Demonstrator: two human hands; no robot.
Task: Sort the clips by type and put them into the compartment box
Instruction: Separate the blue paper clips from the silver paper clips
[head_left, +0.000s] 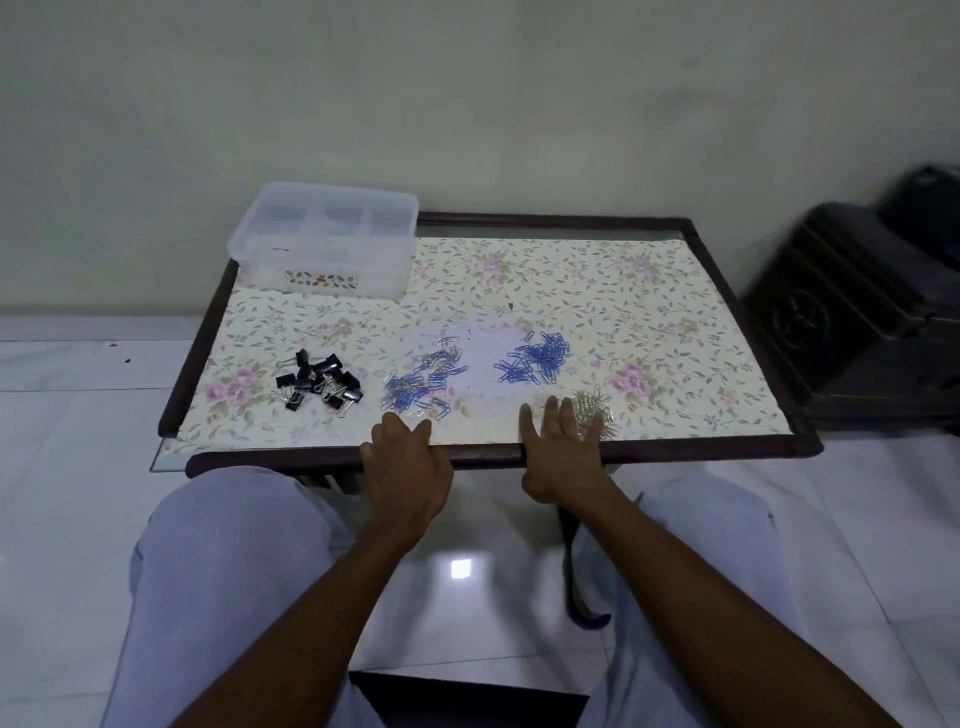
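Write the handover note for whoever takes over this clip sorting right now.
Left hand: fingers curled over the table's near edge, holding nothing.
Right hand: flat and open, fingers touching the silver clip pile.
On the table: black binder clips at left, a mixed blue and silver pile in the middle, blue clips to its right.
Compartment box: far left corner, lid on.
Done: rough piles.
Left: split the mixed pile, take off the lid, fill the compartments.
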